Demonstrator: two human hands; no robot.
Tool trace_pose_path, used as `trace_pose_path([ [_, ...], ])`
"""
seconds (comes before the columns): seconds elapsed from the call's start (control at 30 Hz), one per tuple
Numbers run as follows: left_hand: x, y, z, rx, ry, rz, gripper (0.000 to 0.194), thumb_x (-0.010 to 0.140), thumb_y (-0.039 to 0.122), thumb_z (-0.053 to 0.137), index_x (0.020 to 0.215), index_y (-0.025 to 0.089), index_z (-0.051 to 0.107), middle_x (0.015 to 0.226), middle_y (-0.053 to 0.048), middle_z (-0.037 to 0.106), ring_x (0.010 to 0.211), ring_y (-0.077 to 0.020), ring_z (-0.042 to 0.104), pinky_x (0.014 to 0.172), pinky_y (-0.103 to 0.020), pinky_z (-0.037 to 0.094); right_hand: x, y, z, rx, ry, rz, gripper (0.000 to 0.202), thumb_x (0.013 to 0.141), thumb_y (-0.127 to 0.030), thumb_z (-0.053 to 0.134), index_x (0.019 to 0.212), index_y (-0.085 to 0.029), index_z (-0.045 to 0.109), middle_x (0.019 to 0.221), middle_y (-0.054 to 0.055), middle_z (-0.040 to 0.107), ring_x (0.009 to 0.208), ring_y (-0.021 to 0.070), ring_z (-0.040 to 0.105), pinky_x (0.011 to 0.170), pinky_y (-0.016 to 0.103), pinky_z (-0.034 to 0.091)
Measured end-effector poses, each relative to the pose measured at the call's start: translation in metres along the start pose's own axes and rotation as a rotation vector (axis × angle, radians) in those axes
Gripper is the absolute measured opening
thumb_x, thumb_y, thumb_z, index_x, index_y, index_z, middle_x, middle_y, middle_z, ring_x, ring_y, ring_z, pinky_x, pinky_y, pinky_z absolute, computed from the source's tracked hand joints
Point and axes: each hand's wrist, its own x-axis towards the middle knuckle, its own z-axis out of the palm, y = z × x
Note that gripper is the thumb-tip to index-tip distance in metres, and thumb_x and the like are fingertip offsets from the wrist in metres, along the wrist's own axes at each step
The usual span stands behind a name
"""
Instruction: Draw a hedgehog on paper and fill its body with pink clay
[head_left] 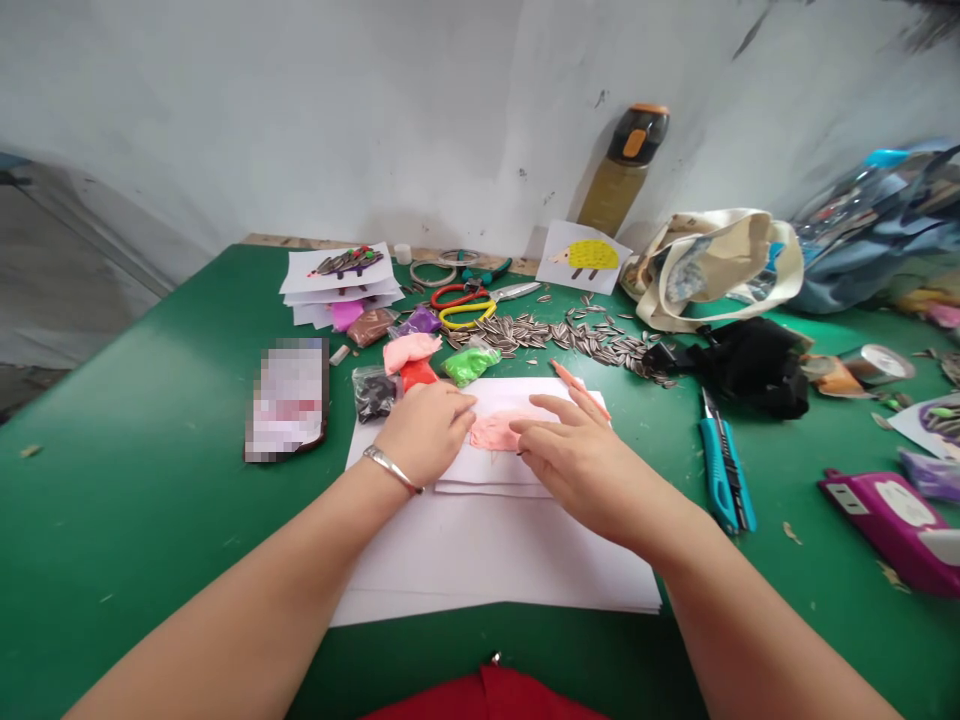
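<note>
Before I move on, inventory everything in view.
wall: one, whitish, back
table: one, green, centre
paper sheets: several, white, front centre
clay patch: one, pink, on top sheet
clay packets: several, mixed, near sheets
sunflower seeds: many, striped, beyond sheets
pen: one, orange, sheets' far corner
scissors and handled tools: several, mixed, back
wire coils: several, grey, back
utility knife: one, teal, right
phone: one, dark-edged, left
pictures: three, multicoloured, back and right
drink bottle: one, olive-black, back
bags: two, cream and blue, back right
strapped item: one, black, right
can: one, silvery, right
plastic case: one, magenta, right
bracelet: one, silver, left wrist
garment: one, red, bottom
left hand: one, bare, on sheet
right hand: one, bare, at clay
</note>
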Motion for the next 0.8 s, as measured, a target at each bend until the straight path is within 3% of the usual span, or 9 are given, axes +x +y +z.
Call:
trace_pose_path([
  [0.17,-0.008,0.008,0.004,0.061,-0.023,0.165,0.027,0.092,0.016,0.044,0.088,0.018,0.071,0.088,-0.005,0.067,0.083,-0.02,0.058,0.075,-0.033,0.043,0.001,-0.005,0.005,0.002,-0.069,-0.01,0.023,0.095,-0.015,0.041,0.1,-0.022,0.062,0.109,0.004,0.069,0.133,0.0293,0.04,0.112,0.059,0.023],
  [0.4,-0.016,0.015,0.006,0.17,-0.03,0.204,0.032,0.096,0.025,0.041,0.083,0.019,0.07,0.086,-0.006,0.062,0.082,-0.0207,0.054,0.073,-0.035,0.041,0.003,-0.007,0.011,-0.005,-0.125,0.001,0.027,0.095,-0.013,0.04,0.109,-0.02,0.063,0.108,0.008,0.069,0.128,0.0277,0.045,0.111,0.057,0.025],
  [0.5,-0.016,0.017,0.004,0.191,-0.045,0.203,0.036,0.098,0.027,0.038,0.081,0.019,0.069,0.085,-0.005,0.061,0.08,-0.0205,0.052,0.072,-0.035,0.04,0.003,-0.006,0.01,0.015,-0.097,-0.001,0.027,0.096,-0.016,0.039,0.108,-0.021,0.063,0.11,0.007,0.069,0.129,0.0287,0.044,0.109,0.058,0.027],
  [0.63,-0.017,0.019,0.001,0.163,-0.058,0.167,0.031,0.098,0.027,0.037,0.097,0.02,0.067,0.091,-0.005,0.062,0.085,-0.021,0.053,0.076,-0.036,0.042,0.003,-0.004,0.009,0.001,-0.049,0.0,0.026,0.098,-0.02,0.038,0.1,-0.021,0.063,0.115,0.006,0.067,0.132,0.0314,0.039,0.108,0.06,0.026],
  [0.8,-0.019,0.022,0.002,0.19,-0.076,0.13,0.026,0.096,0.028,0.042,0.104,0.02,0.066,0.098,-0.007,0.061,0.087,-0.0231,0.053,0.076,-0.038,0.043,0.004,-0.005,0.011,-0.029,-0.103,0.022,0.022,0.094,-0.013,0.041,0.093,-0.019,0.063,0.102,0.007,0.07,0.125,0.0295,0.047,0.108,0.058,0.027],
])
